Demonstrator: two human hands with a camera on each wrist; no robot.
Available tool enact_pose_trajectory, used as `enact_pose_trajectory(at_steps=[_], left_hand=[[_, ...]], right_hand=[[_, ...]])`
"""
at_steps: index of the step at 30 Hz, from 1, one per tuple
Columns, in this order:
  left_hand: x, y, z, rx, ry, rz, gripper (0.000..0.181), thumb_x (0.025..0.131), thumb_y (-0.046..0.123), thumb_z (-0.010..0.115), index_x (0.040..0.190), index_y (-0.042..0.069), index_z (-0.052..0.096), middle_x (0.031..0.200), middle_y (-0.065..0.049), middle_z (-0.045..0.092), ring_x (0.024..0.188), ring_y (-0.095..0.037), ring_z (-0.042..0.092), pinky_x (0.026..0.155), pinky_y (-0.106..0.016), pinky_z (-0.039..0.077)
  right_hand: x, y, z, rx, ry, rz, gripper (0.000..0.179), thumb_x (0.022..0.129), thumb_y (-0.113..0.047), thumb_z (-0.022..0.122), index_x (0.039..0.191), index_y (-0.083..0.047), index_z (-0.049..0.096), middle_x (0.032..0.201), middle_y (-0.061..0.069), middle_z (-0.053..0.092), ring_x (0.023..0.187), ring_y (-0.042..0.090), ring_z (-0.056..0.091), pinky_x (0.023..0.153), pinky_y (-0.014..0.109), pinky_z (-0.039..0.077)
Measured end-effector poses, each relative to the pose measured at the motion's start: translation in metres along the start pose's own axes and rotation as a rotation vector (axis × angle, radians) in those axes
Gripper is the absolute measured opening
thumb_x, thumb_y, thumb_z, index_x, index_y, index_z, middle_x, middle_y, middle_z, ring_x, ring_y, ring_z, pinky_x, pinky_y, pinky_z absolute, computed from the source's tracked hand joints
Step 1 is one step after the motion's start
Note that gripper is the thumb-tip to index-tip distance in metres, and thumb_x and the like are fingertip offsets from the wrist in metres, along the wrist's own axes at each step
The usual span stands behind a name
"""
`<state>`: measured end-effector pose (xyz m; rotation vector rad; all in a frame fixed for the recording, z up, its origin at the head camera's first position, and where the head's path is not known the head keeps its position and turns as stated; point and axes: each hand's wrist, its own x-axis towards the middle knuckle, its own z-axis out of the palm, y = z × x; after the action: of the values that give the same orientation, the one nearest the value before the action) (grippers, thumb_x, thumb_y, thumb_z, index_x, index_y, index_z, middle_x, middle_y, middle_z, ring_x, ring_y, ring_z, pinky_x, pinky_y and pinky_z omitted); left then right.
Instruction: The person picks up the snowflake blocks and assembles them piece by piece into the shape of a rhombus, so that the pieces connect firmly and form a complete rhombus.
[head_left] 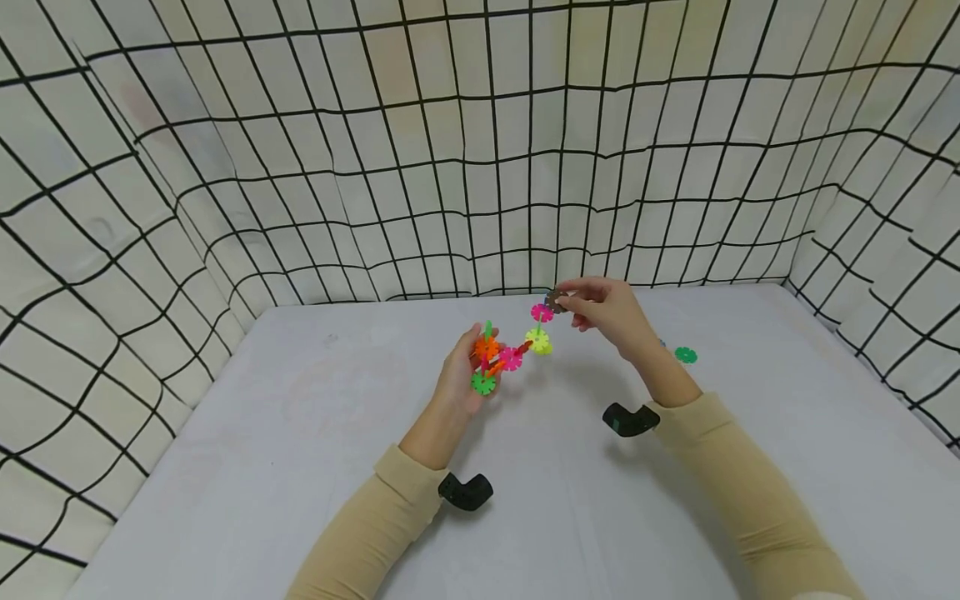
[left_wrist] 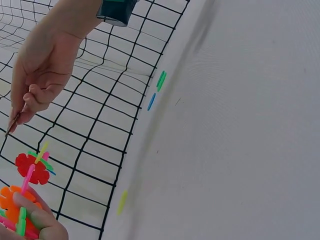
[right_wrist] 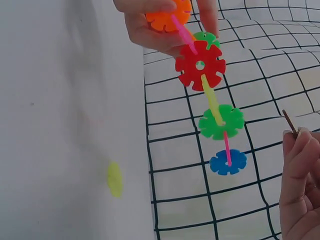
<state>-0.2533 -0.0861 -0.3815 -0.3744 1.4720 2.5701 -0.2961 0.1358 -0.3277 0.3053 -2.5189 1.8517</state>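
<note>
My left hand grips a chain of notched plastic snowflake discs slotted together edgewise. At the hand's end are an orange disc and a green disc. Farther along, the right wrist view shows a red disc, a yellow disc, a green disc and a blue disc at the free end. Thumb and fingers of my right hand pinch a brown disc, seen edge-on and apart from the blue one in the right wrist view.
A loose green disc lies on the white table, right of the right forearm; a blue disc lies near it. A yellow disc rests on the table too. Black netting surrounds the table's back and sides.
</note>
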Motion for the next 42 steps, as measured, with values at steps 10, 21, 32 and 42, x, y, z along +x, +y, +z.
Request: enact_pose_trajectory(at_steps=[10,21,32,42], left_hand=[[0.002,-0.002,0.001,-0.008,-0.005,-0.026,0.051,0.107,0.039,0.043,0.143,0.004,0.055,0.101,-0.001,0.062,0.084,-0.01,0.059,0.063,-0.018,0.046],[0.002,-0.003,0.002,-0.022,-0.032,-0.028,0.041,0.107,0.037,0.047,0.134,0.008,0.059,0.108,-0.006,0.057,0.087,-0.01,0.057,0.063,-0.017,0.047],[0.003,-0.006,0.0,-0.031,-0.028,-0.048,0.044,0.107,0.036,0.049,0.138,0.006,0.056,0.105,-0.005,0.057,0.083,-0.009,0.057,0.062,-0.017,0.046],[0.004,-0.006,0.003,-0.029,-0.04,-0.055,0.041,0.105,0.032,0.056,0.136,0.004,0.058,0.108,-0.006,0.056,0.081,-0.009,0.058,0.057,-0.014,0.046]], right_hand=[[0.009,-0.006,0.034,0.033,-0.04,-0.031,0.03,0.099,-0.014,0.069,0.127,-0.002,0.07,0.092,0.016,0.064,0.056,0.015,0.054,0.054,0.02,0.047],[0.019,-0.01,0.06,0.005,-0.062,-0.022,0.026,0.099,-0.012,0.069,0.124,-0.003,0.072,0.093,0.016,0.066,0.05,0.015,0.054,0.05,0.019,0.045],[0.028,-0.007,0.074,-0.026,-0.056,0.035,0.021,0.098,-0.013,0.071,0.116,-0.003,0.074,0.097,0.012,0.072,0.05,0.016,0.051,0.05,0.019,0.046],[0.025,-0.009,0.073,-0.091,-0.059,-0.016,0.021,0.098,-0.012,0.071,0.116,-0.003,0.074,0.097,0.014,0.073,0.047,0.016,0.052,0.049,0.019,0.043]])
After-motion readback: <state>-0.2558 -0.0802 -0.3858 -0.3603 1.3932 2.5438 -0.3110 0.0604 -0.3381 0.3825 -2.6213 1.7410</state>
